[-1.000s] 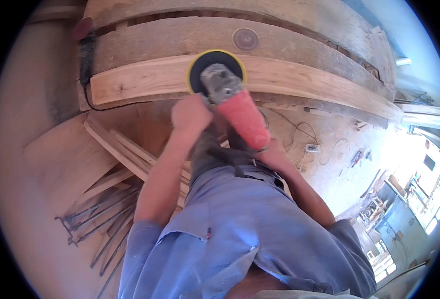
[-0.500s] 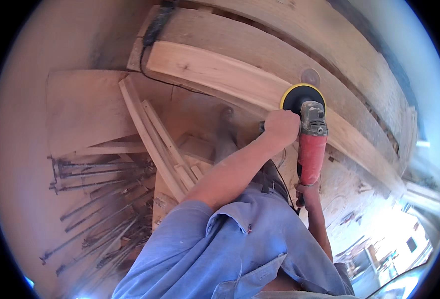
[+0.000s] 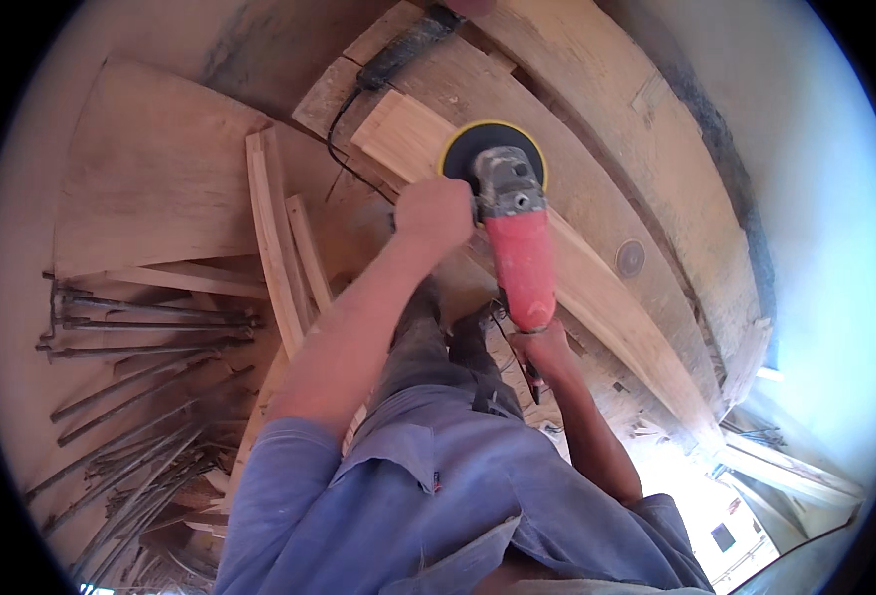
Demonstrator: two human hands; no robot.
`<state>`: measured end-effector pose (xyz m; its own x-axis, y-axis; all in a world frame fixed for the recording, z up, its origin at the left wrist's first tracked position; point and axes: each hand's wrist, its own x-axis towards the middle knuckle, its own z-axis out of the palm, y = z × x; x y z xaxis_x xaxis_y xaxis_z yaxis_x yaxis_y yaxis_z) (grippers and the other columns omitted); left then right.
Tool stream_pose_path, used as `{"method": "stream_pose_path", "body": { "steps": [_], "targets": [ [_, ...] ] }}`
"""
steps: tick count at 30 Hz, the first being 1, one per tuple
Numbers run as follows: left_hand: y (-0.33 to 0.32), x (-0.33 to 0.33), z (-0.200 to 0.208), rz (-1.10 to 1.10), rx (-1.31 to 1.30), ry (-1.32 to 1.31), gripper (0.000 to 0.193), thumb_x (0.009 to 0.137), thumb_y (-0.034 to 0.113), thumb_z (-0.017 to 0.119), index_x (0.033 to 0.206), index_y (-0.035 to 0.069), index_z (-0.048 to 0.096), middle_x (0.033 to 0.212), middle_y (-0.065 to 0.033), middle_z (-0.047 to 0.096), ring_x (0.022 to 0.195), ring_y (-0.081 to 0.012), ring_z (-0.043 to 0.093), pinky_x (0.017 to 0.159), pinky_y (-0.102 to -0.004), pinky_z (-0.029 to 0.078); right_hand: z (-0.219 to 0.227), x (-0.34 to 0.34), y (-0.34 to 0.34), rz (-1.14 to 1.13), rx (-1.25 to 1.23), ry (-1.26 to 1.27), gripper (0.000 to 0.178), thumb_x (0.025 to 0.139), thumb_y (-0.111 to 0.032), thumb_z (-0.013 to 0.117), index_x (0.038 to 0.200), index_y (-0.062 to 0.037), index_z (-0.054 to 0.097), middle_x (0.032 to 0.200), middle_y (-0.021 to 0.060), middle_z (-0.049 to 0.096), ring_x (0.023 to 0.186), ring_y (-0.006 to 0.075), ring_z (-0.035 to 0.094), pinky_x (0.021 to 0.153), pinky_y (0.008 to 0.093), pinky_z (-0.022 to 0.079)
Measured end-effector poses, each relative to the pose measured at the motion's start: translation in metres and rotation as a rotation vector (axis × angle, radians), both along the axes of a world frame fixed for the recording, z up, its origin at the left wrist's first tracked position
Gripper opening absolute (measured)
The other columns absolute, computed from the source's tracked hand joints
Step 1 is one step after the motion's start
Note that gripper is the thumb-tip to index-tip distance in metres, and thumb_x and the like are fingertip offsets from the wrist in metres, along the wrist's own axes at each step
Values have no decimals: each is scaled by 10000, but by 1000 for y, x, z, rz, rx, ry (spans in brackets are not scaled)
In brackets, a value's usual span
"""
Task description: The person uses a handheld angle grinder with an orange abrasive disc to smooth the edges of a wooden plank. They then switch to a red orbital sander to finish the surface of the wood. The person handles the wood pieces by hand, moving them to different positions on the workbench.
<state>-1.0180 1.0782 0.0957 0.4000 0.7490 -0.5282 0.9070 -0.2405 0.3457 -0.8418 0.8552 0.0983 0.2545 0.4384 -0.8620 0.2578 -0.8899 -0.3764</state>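
A red and grey power sander with a round black, yellow-rimmed pad is held in both my hands. My left hand is closed at the side of its head, around a side handle that is mostly hidden. Around the rear end of the red body, my right hand is wrapped. Beneath the pad lies a long pale wooden board, running from upper left to lower right. The pad sits over it near the left end. Whether the pad presses on the wood is hidden by the tool.
The board rests on a plank workbench. A black corded tool lies at its far left, and a round brown disc to the right. Wooden strips, a plywood sheet and several bar clamps stand at left.
The sander and both my hands have moved left along the board, toward its left end. My view has shifted as well.
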Motion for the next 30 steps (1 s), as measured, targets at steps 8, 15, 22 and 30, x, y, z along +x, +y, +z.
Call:
{"method": "stream_pose_path", "body": {
  "steps": [8, 15, 22, 30],
  "targets": [
    [68, -75, 4, 167, 17, 71, 225, 834, 122, 659, 984, 46, 809, 1033, -200, 771, 988, -380, 753, 852, -480, 608, -9, -53, 90, 92, 157, 117, 197, 767, -133, 777, 802, -2, 635, 643, 59, 619, 585, 149, 630, 546, 335, 474],
    [53, -70, -2, 133, -25, -28, 215, 827, 104, 656, 963, 47, 812, 1008, -212, 769, 956, -380, 757, 834, -474, 608, -16, -52, 57, 104, 84, 59, 211, 770, -152, 722, 787, 39, 636, 607, 92, 635, 511, 182, 636, 498, 377, 504],
    [64, -75, -8, 124, 21, -2, 221, 827, 120, 673, 989, 50, 806, 997, -222, 766, 973, -404, 753, 865, -488, 604, -14, -61, 69, 145, 138, 65, 204, 780, -153, 702, 823, 38, 648, 640, 121, 647, 526, 204, 645, 486, 392, 508],
    [59, -46, -6, 61, 3, 125, 258, 800, 207, 728, 994, 51, 794, 1015, -209, 767, 997, -395, 742, 876, -492, 597, -23, -48, 51, -2, 79, 119, 264, 764, -167, 711, 922, 44, 710, 748, 177, 701, 628, 264, 704, 588, 410, 561]
  ]
}}
